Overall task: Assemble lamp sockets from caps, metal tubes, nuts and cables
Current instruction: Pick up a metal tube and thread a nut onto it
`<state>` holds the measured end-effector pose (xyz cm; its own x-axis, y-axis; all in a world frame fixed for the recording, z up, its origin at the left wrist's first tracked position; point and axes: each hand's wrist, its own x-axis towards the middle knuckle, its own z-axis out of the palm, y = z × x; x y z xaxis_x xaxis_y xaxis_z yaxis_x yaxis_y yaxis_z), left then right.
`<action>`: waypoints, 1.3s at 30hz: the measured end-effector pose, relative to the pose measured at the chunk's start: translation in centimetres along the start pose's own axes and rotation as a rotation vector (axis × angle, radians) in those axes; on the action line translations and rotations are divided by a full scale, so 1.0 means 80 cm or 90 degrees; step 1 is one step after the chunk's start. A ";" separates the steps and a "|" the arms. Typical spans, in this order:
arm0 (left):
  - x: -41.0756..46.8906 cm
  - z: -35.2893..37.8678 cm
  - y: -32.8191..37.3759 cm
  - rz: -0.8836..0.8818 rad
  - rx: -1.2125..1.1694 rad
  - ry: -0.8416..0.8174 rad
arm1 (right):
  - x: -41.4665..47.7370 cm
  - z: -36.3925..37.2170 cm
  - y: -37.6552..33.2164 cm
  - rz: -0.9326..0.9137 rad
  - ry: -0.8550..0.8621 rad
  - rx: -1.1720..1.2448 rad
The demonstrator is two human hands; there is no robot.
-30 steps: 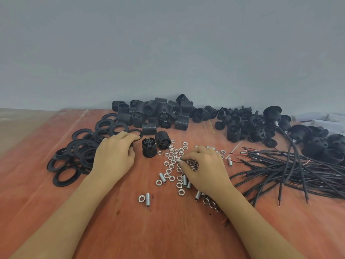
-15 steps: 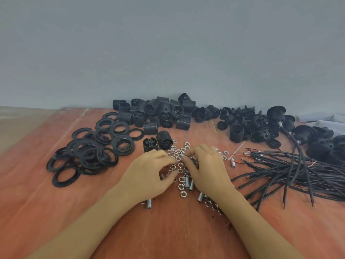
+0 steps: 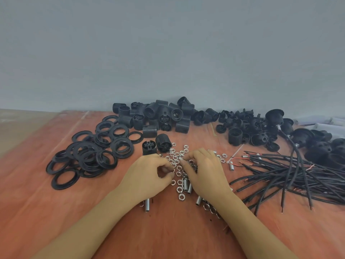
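Observation:
Small silver nuts lie scattered on the red table, with short metal tubes among them. My left hand rests over the left side of the pile, thumb and forefinger pinching a nut. My right hand sits just to the right, its fingertips pinching a small metal tube at the pile's middle. Black caps are heaped at the back right. Black cables with bare ends lie to the right.
Threaded black socket bodies pile against the grey wall, and two more stand just behind the nuts. Black rings spread at the left. A cap with a cable attached sits at the back right. One loose tube lies near my left wrist.
My left hand left the ring pile and moved right to the nuts, closing its thumb and forefinger there. My right hand has stayed over the nuts, still holding the tube.

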<state>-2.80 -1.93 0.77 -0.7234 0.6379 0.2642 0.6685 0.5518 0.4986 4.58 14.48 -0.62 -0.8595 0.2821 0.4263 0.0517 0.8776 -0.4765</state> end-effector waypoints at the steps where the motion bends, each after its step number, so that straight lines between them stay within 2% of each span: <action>1: 0.003 -0.003 0.000 -0.017 -0.006 -0.017 | 0.000 0.000 0.000 0.000 0.000 0.003; 4: 0.013 -0.011 0.003 -0.052 0.013 -0.074 | 0.000 0.001 0.002 -0.003 -0.003 0.007; 8: 0.025 -0.011 0.017 -0.053 0.120 -0.107 | -0.002 -0.002 0.000 -0.009 0.018 0.023; 11: 0.027 -0.006 0.021 -0.007 0.195 -0.085 | -0.005 -0.006 -0.002 -0.011 0.063 0.075; 14: 0.019 0.001 0.016 0.086 0.215 0.001 | -0.008 -0.009 -0.002 -0.008 0.099 0.113; 17: 0.014 -0.002 0.014 0.142 0.075 0.082 | -0.007 -0.012 -0.006 0.001 0.114 0.199; 21: 0.010 -0.009 0.009 0.042 -0.314 0.134 | -0.011 -0.010 -0.016 -0.046 0.135 0.296; 25: 0.001 -0.007 0.004 -0.032 -0.560 0.157 | -0.015 -0.006 -0.021 -0.046 0.102 0.379; 33: -0.004 -0.002 0.005 -0.010 -0.622 0.133 | -0.015 -0.011 -0.022 0.001 0.103 0.444; 39: -0.006 0.003 0.005 0.001 -0.638 0.139 | -0.014 -0.016 -0.025 -0.029 0.111 0.428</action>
<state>-2.10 -1.87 0.66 -0.8052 0.4713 0.3598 0.2902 -0.2159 0.9323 6.13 12.89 0.84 -0.7566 0.3575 0.5475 -0.3569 0.4758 -0.8039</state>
